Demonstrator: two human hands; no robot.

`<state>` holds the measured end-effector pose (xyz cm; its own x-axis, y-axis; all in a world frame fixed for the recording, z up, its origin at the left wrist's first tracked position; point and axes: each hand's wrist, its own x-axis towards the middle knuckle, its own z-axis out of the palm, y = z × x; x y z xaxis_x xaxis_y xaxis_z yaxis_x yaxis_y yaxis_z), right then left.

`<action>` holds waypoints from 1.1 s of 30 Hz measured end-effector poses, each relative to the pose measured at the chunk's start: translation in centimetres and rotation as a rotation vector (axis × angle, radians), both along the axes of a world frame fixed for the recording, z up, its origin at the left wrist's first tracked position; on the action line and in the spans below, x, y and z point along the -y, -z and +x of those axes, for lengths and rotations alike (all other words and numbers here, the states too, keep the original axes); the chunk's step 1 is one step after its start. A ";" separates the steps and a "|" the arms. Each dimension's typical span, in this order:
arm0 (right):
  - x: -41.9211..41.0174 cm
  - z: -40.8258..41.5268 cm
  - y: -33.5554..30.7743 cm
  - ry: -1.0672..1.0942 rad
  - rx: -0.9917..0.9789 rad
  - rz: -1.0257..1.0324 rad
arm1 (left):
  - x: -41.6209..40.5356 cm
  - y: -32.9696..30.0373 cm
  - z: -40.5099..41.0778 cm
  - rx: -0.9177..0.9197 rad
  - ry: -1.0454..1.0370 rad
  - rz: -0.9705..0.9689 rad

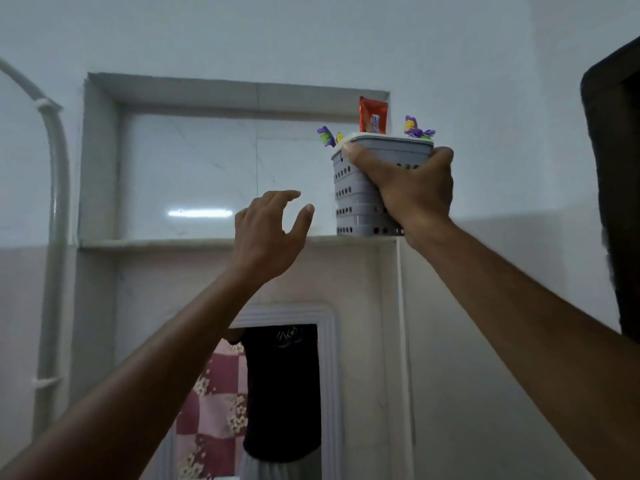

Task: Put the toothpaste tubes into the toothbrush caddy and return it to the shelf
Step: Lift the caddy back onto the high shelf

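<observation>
Grey caddy [360, 199] sits at the shelf [173, 242] ledge's right end, my right hand [412, 192] wrapped around it; a red tube [372, 115] pokes out; my left hand [268, 233] hovers beside, fingers spread, empty.

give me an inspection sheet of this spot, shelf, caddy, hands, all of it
surface: shelf, a stone ledge in a wall recess, bare to the left.
job's things: grey caddy at the shelf's right end; red toothpaste tube and toothbrushes stick out of the top.
clutter: nothing seen.
grippers: right hand in a closed grip on the caddy; left hand open, empty.
cables: nothing seen.
surroundings: pipe at left, mirror below.
</observation>
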<state>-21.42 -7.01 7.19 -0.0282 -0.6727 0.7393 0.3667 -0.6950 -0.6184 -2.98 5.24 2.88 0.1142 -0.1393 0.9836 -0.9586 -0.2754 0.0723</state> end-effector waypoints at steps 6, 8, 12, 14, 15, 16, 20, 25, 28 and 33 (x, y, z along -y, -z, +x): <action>1.6 4.5 -3.2 0.102 -0.060 -0.042 | 3.4 -1.1 4.8 -0.062 -0.157 0.134; 2.8 6.2 -3.4 0.142 -0.081 -0.029 | 4.9 -0.6 6.5 -0.113 -0.221 0.187; 4.6 8.5 -2.7 0.176 -0.131 -0.007 | 5.6 0.1 7.6 -0.050 -0.333 0.160; 5.5 9.4 -2.4 0.173 -0.141 0.005 | 5.8 -0.1 7.5 -0.054 -0.332 0.161; 5.8 9.8 -2.3 0.165 -0.154 0.014 | 5.8 0.0 7.5 -0.050 -0.327 0.165; 6.0 10.1 -2.3 0.154 -0.169 0.015 | 5.8 0.2 7.6 -0.040 -0.323 0.161; 6.8 11.2 -1.6 0.114 -0.239 -0.048 | 5.6 0.6 7.8 -0.020 -0.334 0.145; 7.5 12.7 0.2 0.157 -0.387 -0.142 | 5.7 0.5 7.8 -0.001 -0.352 0.141; 7.5 13.0 1.2 0.147 -0.535 -0.153 | 5.7 0.6 7.9 0.014 -0.360 0.122; 8.2 13.2 1.6 0.145 -0.625 -0.196 | 5.8 0.5 7.9 -0.009 -0.367 0.130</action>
<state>-8.20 -15.24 5.62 0.3647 -0.5461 0.7542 -0.1249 -0.8314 -0.5415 4.94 -0.54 2.36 0.1879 -0.2115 0.9591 -0.7942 -0.6072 0.0217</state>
